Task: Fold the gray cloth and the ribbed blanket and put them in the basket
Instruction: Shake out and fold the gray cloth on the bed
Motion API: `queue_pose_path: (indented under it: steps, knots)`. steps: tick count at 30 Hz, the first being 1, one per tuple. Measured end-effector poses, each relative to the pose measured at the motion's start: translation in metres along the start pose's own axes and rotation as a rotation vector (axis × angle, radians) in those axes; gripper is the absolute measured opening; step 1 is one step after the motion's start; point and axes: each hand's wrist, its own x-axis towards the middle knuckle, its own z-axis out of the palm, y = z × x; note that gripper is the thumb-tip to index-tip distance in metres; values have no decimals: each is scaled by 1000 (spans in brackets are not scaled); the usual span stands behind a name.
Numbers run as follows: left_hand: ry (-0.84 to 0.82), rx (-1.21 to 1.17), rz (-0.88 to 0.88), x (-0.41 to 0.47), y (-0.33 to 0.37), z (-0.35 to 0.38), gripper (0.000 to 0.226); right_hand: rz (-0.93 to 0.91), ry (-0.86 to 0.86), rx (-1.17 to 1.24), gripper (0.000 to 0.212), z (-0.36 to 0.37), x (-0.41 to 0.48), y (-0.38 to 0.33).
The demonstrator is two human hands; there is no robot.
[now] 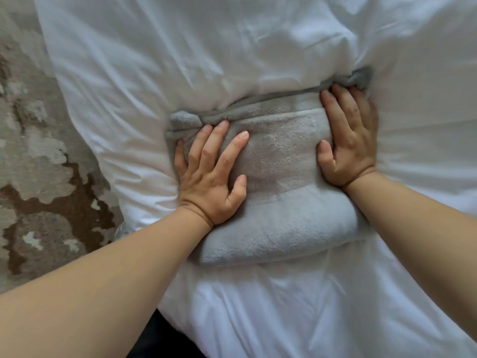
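Note:
The gray cloth (278, 161) lies folded into a thick, soft rectangle on the white duvet (180, 60), sunk into it. My left hand (211, 174) presses flat on the cloth's left part, fingers spread and straight. On the cloth's right edge my right hand (348, 140) presses down, its fingertips reaching the far right corner. No ribbed blanket or basket is in view.
The bed's edge runs down the left side, with a patterned beige and brown rug (38, 164) on the floor beside it. White duvet stretches behind, to the right of and in front of the cloth.

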Motion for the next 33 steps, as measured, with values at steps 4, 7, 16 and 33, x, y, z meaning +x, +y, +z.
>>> queue_pose_path:
  steps: [4,7,16,33]
  knots:
    - [-191,-116,-84,13,11,-45,67,125,-107,66,69,-32,7,-13]
    - [-159,-370,-200,15,16,-77,65,317,-122,163,74,-53,4,-21]
    - [-417,-906,-1158,3,12,-96,49,1335,-29,976,50,-93,-82,-29]
    - [-681,-736,-41,142,-27,-153,45,1839,752,1411,25,-89,-87,-206]
